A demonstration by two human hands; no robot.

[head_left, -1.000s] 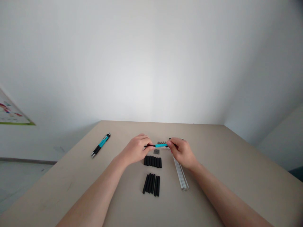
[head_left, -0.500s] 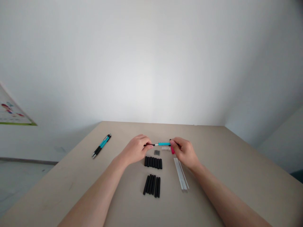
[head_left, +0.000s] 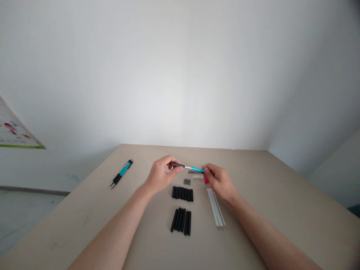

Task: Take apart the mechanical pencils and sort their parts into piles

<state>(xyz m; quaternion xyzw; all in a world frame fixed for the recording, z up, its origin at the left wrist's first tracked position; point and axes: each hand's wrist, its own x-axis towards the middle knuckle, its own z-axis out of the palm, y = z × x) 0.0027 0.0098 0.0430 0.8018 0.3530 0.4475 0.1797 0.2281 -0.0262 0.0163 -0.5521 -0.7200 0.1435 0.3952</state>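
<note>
A partly assembled ballpoint pen spans the gap between my hands above the table. My right hand (head_left: 218,179) pinches its turquoise barrel (head_left: 197,170) near the right end. A white refill (head_left: 188,167) shows between the barrel and a black pen piece (head_left: 178,165). My left hand (head_left: 161,173) has that black piece at its fingertips, with the thumb just below it. Under the pen lie small metal parts (head_left: 191,171), clear plastic pieces (head_left: 197,177) and grey springs (head_left: 187,182). Red pieces (head_left: 206,180) are partly hidden by my right hand.
Two rows of black tubes, upper (head_left: 182,193) and lower (head_left: 180,221), lie in the middle of the table (head_left: 95,225). White refills (head_left: 216,210) lie near my right forearm. Finished-looking turquoise and black pens (head_left: 121,173) rest at left. A wall (head_left: 180,93) stands behind.
My left hand has risen slightly and its fingers have loosened, showing more of the black piece. The pen now tilts up to the left, with more white refill visible. The metal parts have come into sight.
</note>
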